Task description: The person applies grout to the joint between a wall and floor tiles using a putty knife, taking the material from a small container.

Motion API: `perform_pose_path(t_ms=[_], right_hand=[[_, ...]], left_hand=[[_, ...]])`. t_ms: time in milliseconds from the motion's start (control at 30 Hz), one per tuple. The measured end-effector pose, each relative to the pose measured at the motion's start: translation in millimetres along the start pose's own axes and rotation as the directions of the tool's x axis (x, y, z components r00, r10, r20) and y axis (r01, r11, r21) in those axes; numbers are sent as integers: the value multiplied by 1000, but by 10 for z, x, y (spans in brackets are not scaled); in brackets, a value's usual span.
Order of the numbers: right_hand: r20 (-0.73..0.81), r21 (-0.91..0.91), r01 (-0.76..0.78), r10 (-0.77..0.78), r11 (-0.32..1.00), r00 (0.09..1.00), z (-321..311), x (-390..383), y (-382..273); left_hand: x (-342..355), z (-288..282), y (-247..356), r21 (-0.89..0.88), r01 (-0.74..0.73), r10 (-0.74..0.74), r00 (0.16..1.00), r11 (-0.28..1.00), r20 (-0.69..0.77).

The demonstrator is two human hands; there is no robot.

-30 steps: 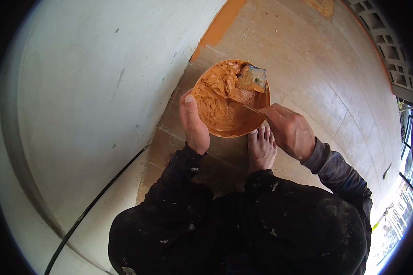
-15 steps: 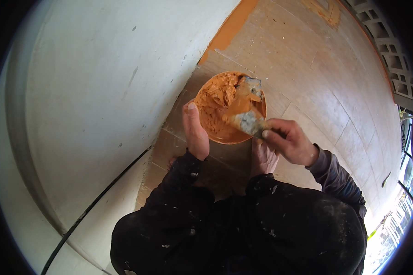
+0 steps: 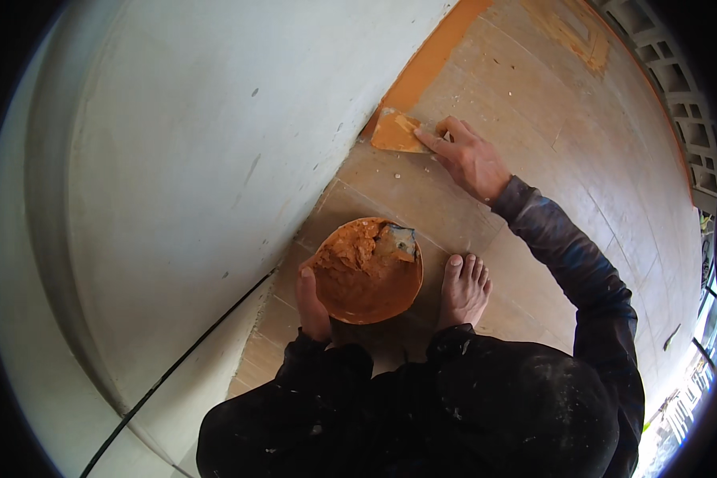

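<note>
My right hand (image 3: 472, 158) is closed round a putty knife (image 3: 394, 134) whose wide blade is coated with orange paste. The blade lies low at the corner of floor and wall, at the near end of an orange strip (image 3: 432, 68). Close to my feet stands a round bucket (image 3: 421, 280), partly filled with thick orange paste (image 3: 349, 275). My left hand (image 3: 312, 309) grips its left side, thumb at the rim and the other fingers mostly hidden. A second smeared scraper (image 3: 404, 237) rests in the paste at the bucket's far right.
A pale, stained wall (image 3: 175, 159) rises along the left, with a black cable (image 3: 187, 346) running across it. My bare foot (image 3: 464, 295) is on the tiled floor (image 3: 550, 271) right of the bucket. Openwork blocks (image 3: 681, 88) border the far right.
My right hand has carried the putty knife from over the bucket out to the floor edge by the wall. The bucket, with my left hand on it, now appears lower in view.
</note>
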State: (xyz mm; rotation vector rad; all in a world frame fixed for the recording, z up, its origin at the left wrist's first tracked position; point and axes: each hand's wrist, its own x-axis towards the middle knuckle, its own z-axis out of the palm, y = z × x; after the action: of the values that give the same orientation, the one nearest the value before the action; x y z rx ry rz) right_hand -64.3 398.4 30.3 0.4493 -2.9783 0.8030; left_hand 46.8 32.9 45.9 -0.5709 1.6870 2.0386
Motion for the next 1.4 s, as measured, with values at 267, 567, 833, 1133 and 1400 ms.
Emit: perform_pose_path(t_ms=[267,567,833,1133,1400], right_hand=[[18,35,-96,95,995,995,295,18,-55],[93,80,-180,173,980,981,476,10,-292],[112,407,-217,187,887,976,288,-229,-631],[258,962,-226,780,-153,571,494,-26,-611],[231,973,-92,877,-212,422,905,568,-953]], left_hand=[[-21,-27,-32,32,2,2,994,999,-111],[8,-34,-93,-7,-3,3,996,1000,-89],[-32,-61,-100,10,45,-45,998,999,-32],[-141,38,-33,-121,132,-134,991,984,-9],[-308,-344,-116,-124,110,-102,992,986,70]])
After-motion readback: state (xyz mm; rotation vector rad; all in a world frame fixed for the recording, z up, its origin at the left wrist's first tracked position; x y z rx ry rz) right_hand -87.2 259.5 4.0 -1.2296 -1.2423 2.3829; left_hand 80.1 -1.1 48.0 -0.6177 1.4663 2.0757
